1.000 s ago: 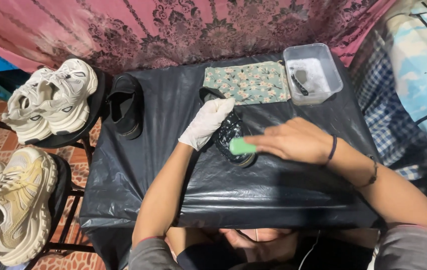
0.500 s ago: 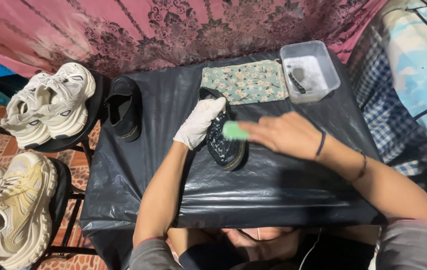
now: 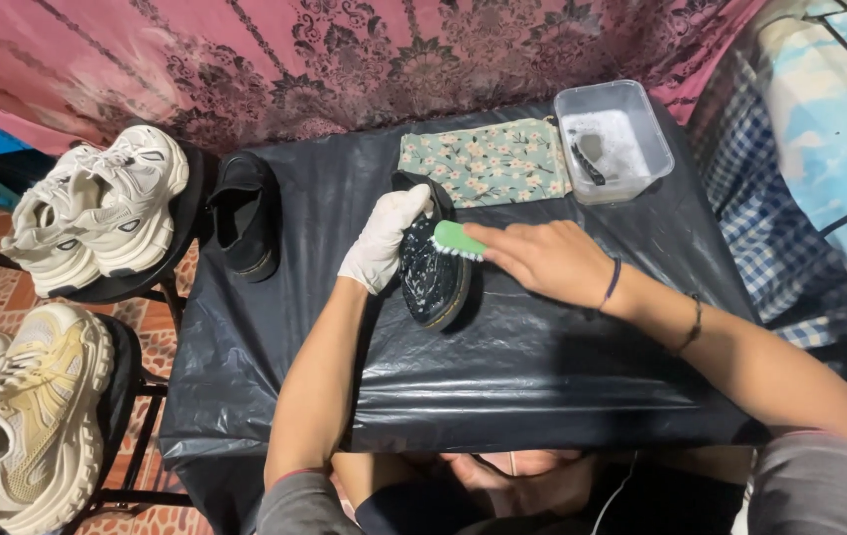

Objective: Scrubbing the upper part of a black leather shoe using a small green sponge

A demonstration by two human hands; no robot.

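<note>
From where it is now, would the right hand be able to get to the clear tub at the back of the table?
Probably yes. The right hand holds the green brush on the black shoe; the clear tub stands close behind it, with only bare black sheet between.

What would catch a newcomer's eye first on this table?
At the middle of the black plastic-covered table, the white-gloved left hand steadies a black shoe turned sole-up while the bare right hand presses a green-handled brush onto its sole. Behind them lie a floral green cloth and a clear plastic tub; another black shoe sits at the left.
</note>
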